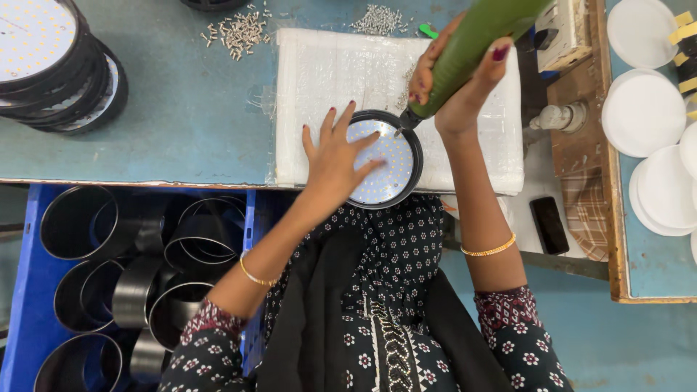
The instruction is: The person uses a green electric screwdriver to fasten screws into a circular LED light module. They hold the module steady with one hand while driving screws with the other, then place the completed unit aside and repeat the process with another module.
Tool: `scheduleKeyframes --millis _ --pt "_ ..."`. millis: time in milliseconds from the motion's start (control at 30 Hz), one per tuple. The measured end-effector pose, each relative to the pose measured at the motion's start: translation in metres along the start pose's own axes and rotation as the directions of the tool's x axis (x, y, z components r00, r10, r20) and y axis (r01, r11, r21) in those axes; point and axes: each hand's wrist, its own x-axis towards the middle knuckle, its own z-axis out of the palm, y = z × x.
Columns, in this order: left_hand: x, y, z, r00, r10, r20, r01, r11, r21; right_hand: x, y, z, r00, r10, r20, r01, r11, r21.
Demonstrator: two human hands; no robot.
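One head camera looks straight down, close over the blue worktable (pixel 174 109).

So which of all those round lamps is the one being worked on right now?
Find the white foam pad on the blue table. At its near edge lies a round lamp, a black ring around a white dotted disc. Unlike the stacked lamps at the far left, it lies alone, with the left hand flat on it and the green screwdriver touching its rim.

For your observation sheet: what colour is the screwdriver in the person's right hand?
Green, with a dark tip: the screwdriver, gripped by the right hand, shows best in the head view.
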Motion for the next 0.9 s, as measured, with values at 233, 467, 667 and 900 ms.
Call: scheduleKeyframes --millis 233,467,667,900 --pt "0.129 -0.024 0.018 0.981 0.084 -0.172 -0.154 0.882 -0.445 0.013 -0.023 -0.017 0.992 -0.086 -0.092 0.083 0.996 -0.03" --pt "0.174 -0.013 0.023 0.983 0.18 -0.022 -0.175 0.907 -0.383 0.002 -0.04 -0.022 0.996 -0.063 -0.067 0.058 0.996 -0.068" --pt "0.173 -0.008 0.015 0.932 0.329 -0.154 -0.363 0.854 -0.374 0.0 -0.039 -0.021 0.994 -0.064 -0.09 0.055 0.994 -0.099" --pt "0.116 0.002 -0.005 0.973 0.226 -0.047 -0.203 0.736 -0.645 -0.004 -0.056 -0.03 0.991 -0.024 -0.129 0.024 1.0 0.0"
